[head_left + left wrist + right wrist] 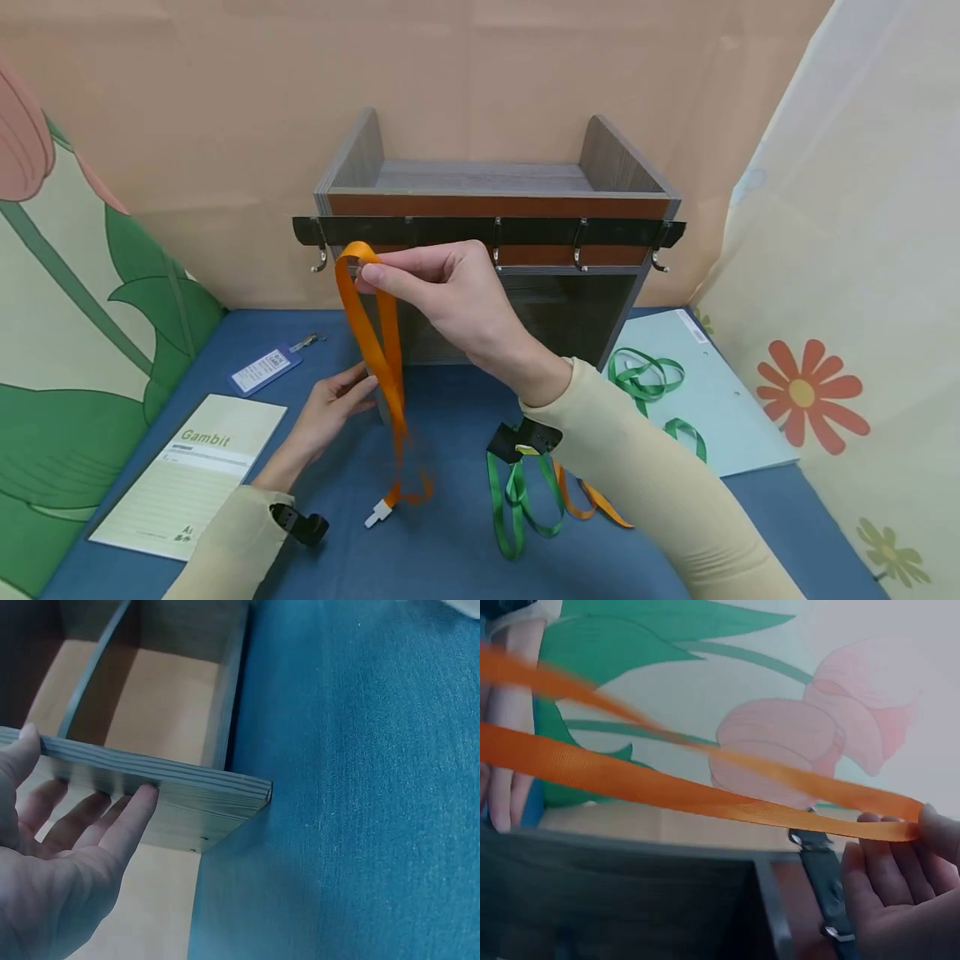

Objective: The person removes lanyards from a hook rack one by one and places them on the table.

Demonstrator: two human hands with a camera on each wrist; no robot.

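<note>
My right hand [468, 304] pinches the top loop of an orange lanyard [363, 329] between thumb and fingers, close in front of the left part of a black hook rail [450, 229]. The strap hangs down, blurred low, to a white plastic clip [378, 512] over the blue table. In the right wrist view the two strap lengths [652, 784] stretch out from the fingertips. My left hand [333, 412] grips the side panel [202, 771] of a grey wooden shelf [487, 179]; in the left wrist view the thumb is over its edge and the fingers lie against its outer face.
Hooks hang along the rail, including a left end hook [322, 258]. Left on the table are a notepad [187, 475] and a blue badge holder [265, 369]. Right lie green lanyards [498, 517], another orange lanyard [600, 504] and a pale blue folder [720, 408].
</note>
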